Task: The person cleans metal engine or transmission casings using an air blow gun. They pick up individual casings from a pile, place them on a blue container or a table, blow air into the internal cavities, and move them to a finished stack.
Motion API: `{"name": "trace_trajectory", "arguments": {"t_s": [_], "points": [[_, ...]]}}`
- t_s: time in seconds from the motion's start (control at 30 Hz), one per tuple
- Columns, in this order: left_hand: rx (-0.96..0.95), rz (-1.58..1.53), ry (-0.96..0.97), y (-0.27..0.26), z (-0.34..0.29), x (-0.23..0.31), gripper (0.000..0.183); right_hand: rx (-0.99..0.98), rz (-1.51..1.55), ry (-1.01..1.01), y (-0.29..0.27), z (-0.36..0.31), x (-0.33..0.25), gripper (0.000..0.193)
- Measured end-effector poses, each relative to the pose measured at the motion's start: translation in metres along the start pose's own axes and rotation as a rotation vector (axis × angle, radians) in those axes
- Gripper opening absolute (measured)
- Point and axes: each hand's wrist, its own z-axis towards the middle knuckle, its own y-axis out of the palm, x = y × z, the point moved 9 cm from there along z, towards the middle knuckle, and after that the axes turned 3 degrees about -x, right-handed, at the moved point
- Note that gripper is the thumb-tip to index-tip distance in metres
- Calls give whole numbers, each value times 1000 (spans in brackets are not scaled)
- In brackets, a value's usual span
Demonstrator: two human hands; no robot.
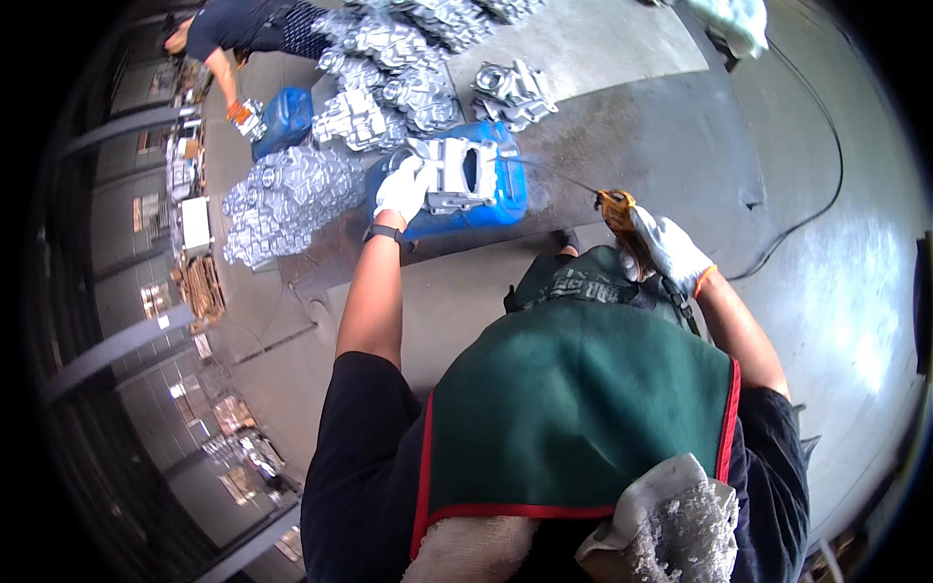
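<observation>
My left hand (401, 188), in a white glove, is closed on the left side of a silver-grey metal casting (449, 173) with a large oval opening. The casting lies on a blue plastic canister (509, 199). In my right hand (673, 251), also gloved in white, is a yellow-orange hand tool (616, 211) with a long thin rod. That rod points left toward the casting; its far end is blurred, so I cannot tell whether it touches. A dark hose or cable hangs below my right hand.
Piles of similar castings (292, 199) lie at the left and far side, with a few more castings (513, 94) beyond the canister. At the far left a person (255, 27) bends by another blue canister (284, 121). A black cable (838, 175) curves across the floor at right.
</observation>
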Motion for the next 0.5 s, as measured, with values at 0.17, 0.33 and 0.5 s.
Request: {"name": "trace_trajectory", "arguments": {"t_s": [0.17, 0.33, 0.5], "points": [[-7, 157, -166, 16, 14, -2, 59, -49, 211, 165, 8, 18, 42, 55], [-32, 135, -182, 19, 17, -1, 61, 1, 442, 104, 5, 41, 60, 54], [-37, 169, -207, 20, 19, -7, 59, 31, 803, 73, 4, 60, 71, 45]]}}
